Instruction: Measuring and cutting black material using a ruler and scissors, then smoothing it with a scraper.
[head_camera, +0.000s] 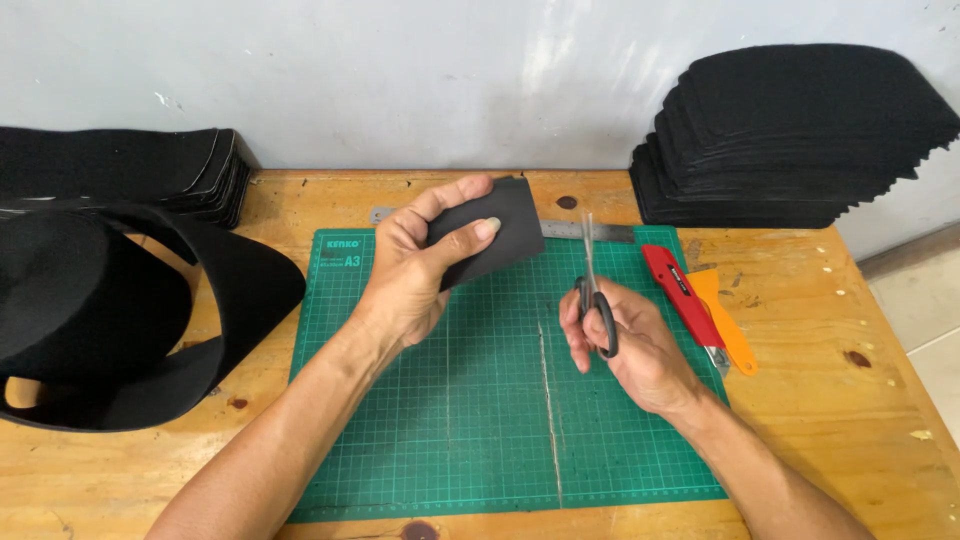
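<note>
Two bare hands work above a green cutting mat (450, 430) that lies on a wooden workbench (830, 400). The left hand (415, 275) is raised over the upper half of the mat, its forearm coming in from the lower left at a slant, wrist straight. It pinches a small piece of black fabric (500, 225): the thumb presses across the near face of the piece while the other fingers curl behind its upper edge, so the piece stands tilted, its far corner pointing toward the wall.

The right hand (630, 345) sits lower and to the right, over the middle of the mat, forearm entering from the lower right corner. Its fingers are closed through the black handles of a pair of scissors (592, 290), and the blades point up and away from the person, held together or nearly so. The blade tips are near the right edge of the black fabric but apart from it.

Behind the hands a steel ruler (610, 232) lies along the top edge of the mat. Just right of the right hand, a red utility knife (680, 290) and an orange scraper (725, 320) lie side by side on the mat's edge. A stack of black fabric pieces (800, 130) stands at the back right, another stack (150, 170) at the back left, and a wide black band (130, 310) loops over the bench on the left.
</note>
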